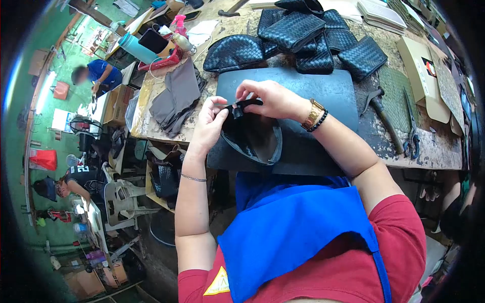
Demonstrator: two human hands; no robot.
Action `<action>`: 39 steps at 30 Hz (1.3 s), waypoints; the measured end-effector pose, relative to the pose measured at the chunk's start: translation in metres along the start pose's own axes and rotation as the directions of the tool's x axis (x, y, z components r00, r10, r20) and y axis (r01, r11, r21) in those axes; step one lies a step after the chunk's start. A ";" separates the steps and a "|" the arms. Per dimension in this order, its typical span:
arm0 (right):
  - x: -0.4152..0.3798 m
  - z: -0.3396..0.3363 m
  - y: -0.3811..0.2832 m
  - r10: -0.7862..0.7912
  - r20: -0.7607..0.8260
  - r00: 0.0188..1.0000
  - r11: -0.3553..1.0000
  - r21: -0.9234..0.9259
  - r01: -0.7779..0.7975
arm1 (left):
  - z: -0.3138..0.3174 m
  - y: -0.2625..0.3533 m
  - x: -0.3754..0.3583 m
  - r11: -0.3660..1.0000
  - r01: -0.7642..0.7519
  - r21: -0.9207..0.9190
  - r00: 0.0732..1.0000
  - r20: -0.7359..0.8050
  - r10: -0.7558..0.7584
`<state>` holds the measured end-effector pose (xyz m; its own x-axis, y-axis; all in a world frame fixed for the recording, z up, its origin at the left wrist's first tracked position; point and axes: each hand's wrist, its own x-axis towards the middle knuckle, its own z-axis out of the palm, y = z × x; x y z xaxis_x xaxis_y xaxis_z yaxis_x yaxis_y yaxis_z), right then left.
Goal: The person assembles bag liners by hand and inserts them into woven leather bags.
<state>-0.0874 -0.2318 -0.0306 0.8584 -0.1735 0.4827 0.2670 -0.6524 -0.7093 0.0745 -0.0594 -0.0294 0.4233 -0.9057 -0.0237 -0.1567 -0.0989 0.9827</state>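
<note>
Head view: 2 bare hands, left [209, 121] and right [273, 100], pinch the rim of an open black pouch [252, 134] above a dark flat board [323, 91]; woven black leather pouches [293, 31] lie beyond.

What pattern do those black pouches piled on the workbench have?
The pouches have a basket-weave pattern of interlaced strips, showing best in the head view.

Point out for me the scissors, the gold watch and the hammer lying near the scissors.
Scissors [410, 114]: head view, on the blades.
Gold watch [313, 114]: head view, on its gold metal.
Hammer [388, 124]: head view, on the handle.
</note>
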 end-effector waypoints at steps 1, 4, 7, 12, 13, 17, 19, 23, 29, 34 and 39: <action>0.000 0.001 -0.003 -0.051 -0.017 0.999 0.997 -0.058 0.050 | 0.001 0.004 -0.002 0.998 0.008 0.065 1.000 0.000 -0.008; -0.002 0.002 -0.004 -0.087 -0.023 0.996 0.989 -0.120 0.084 | 0.005 0.016 -0.003 0.981 -0.057 0.184 0.998 0.036 0.051; -0.005 0.007 -0.002 -0.036 -0.013 0.999 0.994 -0.101 0.035 | 0.009 0.045 -0.014 0.900 0.008 0.435 0.996 0.072 -0.043; -0.005 0.013 0.008 -0.180 -0.012 0.984 0.971 -0.161 0.176 | 0.004 0.039 -0.009 0.955 0.053 0.292 0.995 0.067 -0.076; -0.005 0.014 0.010 -0.205 -0.001 0.979 0.964 -0.172 0.202 | 0.002 0.036 -0.008 0.963 0.071 0.260 0.994 0.060 -0.090; -0.002 0.012 0.007 -0.238 0.122 0.964 0.917 -0.299 0.265 | 0.002 0.041 -0.005 0.966 0.136 0.221 0.988 0.044 -0.149; 0.002 0.010 0.002 -0.286 0.184 0.940 0.880 -0.338 0.334 | 0.005 0.044 -0.005 0.961 0.149 0.234 0.987 0.023 -0.158; 0.006 0.013 -0.002 -0.334 0.255 0.907 0.798 -0.436 0.416 | 0.006 0.039 -0.005 0.969 0.105 0.222 0.994 -0.025 -0.102; 0.004 0.010 -0.004 -0.190 0.082 0.978 0.981 -0.034 0.193 | 0.010 0.031 -0.018 0.953 -0.022 0.303 0.986 -0.151 0.071; 0.011 0.011 -0.013 0.016 0.105 0.994 0.998 0.053 -0.022 | 0.022 0.047 -0.029 0.842 -0.069 0.535 0.960 -0.195 0.202; 0.010 0.019 -0.026 -0.062 0.035 0.997 0.998 -0.015 0.062 | 0.023 0.059 -0.040 0.818 -0.152 0.554 0.964 -0.099 0.246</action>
<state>-0.0776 -0.2029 -0.0173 0.8549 -0.1072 0.5076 0.3136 -0.6726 -0.6702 0.0281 -0.0389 0.0250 0.4576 -0.8570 0.2371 -0.6872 -0.1717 0.7059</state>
